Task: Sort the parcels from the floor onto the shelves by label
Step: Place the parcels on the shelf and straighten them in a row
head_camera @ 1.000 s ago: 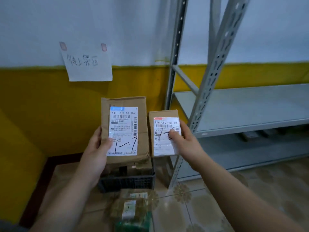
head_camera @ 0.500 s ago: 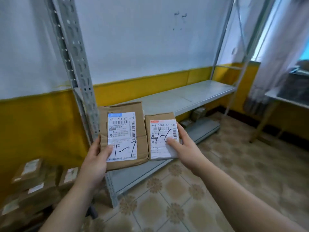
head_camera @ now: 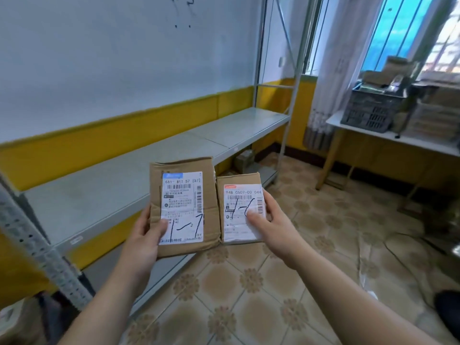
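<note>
Two brown cardboard parcels are held up side by side in front of me. My left hand point(head_camera: 143, 241) grips the larger parcel point(head_camera: 184, 207), thumb on its white label hand-marked "1-7". My right hand point(head_camera: 272, 226) grips the smaller parcel point(head_camera: 240, 209), thumb on its label hand-marked "1-6". Behind them runs a long grey metal shelf point(head_camera: 124, 185) along the yellow-and-white wall, its board bare. A lower shelf board point(head_camera: 258, 170) holds a small box point(head_camera: 245, 158) near the far end.
A perforated grey shelf upright point(head_camera: 32, 245) slants at the lower left, with parcels point(head_camera: 15, 319) on the floor beside it. A white table point(head_camera: 388, 135) at the right carries a dark crate point(head_camera: 371, 108) and stacked boxes. Patterned tile floor point(head_camera: 311, 257) spreads between.
My view has swung right, away from the floor parcels and the taped wall note, along the shelf toward the window and table. Both hands keep holding the same parcels.
</note>
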